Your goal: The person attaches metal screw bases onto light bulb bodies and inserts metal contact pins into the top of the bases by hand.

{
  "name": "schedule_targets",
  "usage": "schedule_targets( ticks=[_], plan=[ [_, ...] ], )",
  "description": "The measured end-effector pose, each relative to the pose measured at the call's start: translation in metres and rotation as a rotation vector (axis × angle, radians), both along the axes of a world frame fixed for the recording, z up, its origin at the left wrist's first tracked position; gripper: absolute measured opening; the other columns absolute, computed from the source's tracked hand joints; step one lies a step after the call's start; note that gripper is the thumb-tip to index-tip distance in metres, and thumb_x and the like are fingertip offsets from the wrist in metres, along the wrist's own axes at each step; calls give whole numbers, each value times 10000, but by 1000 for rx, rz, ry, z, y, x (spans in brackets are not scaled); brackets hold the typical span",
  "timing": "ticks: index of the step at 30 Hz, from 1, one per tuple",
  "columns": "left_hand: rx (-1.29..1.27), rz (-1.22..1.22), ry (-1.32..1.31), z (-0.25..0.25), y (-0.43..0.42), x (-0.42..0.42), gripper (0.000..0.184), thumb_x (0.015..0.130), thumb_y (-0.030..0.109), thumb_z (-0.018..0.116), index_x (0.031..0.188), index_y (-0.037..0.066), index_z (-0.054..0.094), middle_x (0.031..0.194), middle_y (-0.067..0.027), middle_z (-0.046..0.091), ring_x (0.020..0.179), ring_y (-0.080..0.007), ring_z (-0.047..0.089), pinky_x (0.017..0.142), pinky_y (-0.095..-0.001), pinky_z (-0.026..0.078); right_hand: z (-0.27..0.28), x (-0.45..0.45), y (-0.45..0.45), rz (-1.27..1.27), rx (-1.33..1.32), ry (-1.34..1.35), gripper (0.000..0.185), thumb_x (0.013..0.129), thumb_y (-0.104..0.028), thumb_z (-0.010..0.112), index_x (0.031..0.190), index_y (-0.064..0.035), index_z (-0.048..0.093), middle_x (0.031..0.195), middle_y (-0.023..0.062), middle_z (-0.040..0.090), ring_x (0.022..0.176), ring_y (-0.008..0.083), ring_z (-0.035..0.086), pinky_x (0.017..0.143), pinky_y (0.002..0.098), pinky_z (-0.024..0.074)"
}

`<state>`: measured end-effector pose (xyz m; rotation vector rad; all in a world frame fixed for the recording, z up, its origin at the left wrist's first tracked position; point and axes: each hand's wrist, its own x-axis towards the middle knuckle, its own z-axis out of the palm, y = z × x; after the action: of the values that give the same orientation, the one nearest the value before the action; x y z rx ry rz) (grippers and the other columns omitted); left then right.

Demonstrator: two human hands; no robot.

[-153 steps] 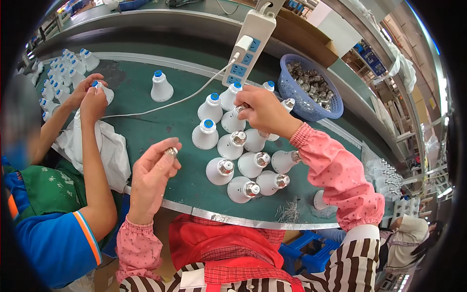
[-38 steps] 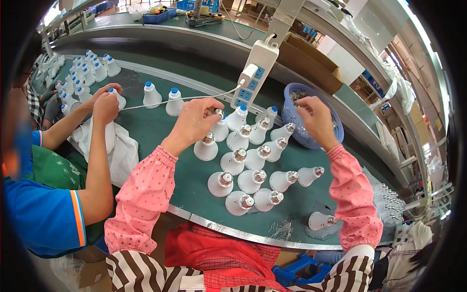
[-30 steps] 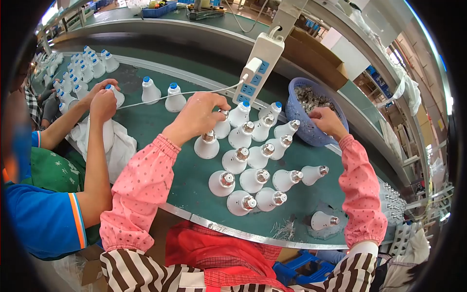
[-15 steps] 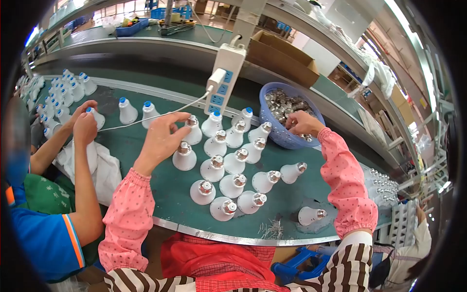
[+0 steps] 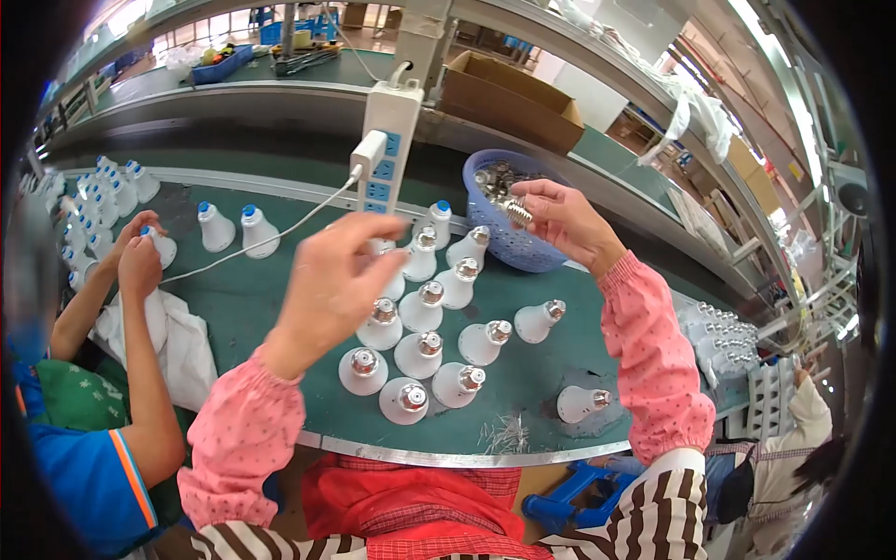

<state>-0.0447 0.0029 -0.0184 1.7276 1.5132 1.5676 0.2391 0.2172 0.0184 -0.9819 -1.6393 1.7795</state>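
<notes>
My right hand (image 5: 569,224) pinches a metal screw cap (image 5: 518,213) above the rim of the blue-purple basket (image 5: 523,250), where a heap of such caps lies. My left hand (image 5: 331,280) is slightly blurred over the left side of the bulb cluster, thumb and fingers apart, with nothing seen in it. It hides some of the bulbs behind. Several white LED bulbs (image 5: 418,355) stand in front of me with silver caps on top. At the back, one bulb (image 5: 435,226) has a blue tip and no metal cap.
A white power strip (image 5: 385,121) with a plugged-in cable rises behind the bulbs. To my left, a co-worker's hands (image 5: 140,261) hold a blue-tipped bulb (image 5: 161,246). A single bulb (image 5: 577,404) lies near the wire scraps (image 5: 504,434). A cardboard box (image 5: 509,98) sits behind.
My right hand has come up out of the basket with a screw cap. My left hand has let go of a capped bulb and moved toward me. The view has shifted slightly.
</notes>
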Motion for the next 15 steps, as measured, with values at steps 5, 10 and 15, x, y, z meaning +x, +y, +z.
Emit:
schedule_targets(
  ticks=[5, 10, 15],
  plan=[
    [-181, -349, -319, 2, 34, 37, 397, 919, 68, 756, 1288, -31, 650, 1087, -122, 739, 922, -131, 721, 807, -272, 587, 6, -37, -73, 197, -34, 77, 398, 1005, -138, 718, 1351, 15, 594, 1174, 70, 671, 981, 126, 652, 812, 256, 557],
    [-216, -419, -436, -15, 23, 27, 301, 927, 74, 754, 1193, -44, 679, 1090, -82, 737, 953, -107, 713, 794, -259, 581, 0, -37, -104, 246, -75, 49, 413, 997, -91, 703, 1369, 40, 577, 1192, 88, 658, 940, 116, 628, 820, 272, 543],
    [-31, 141, 91, -20, 19, -21, 213, 881, 11, 719, 1090, -22, 703, 966, -136, 710, 807, -221, 694, 749, -340, 563, -20, -20, -100, 276, -85, 55, 368, 1043, -135, 656, 1362, 44, 631, 1236, 101, 660, 1115, 136, 594, 957, 303, 491]
  ],
)
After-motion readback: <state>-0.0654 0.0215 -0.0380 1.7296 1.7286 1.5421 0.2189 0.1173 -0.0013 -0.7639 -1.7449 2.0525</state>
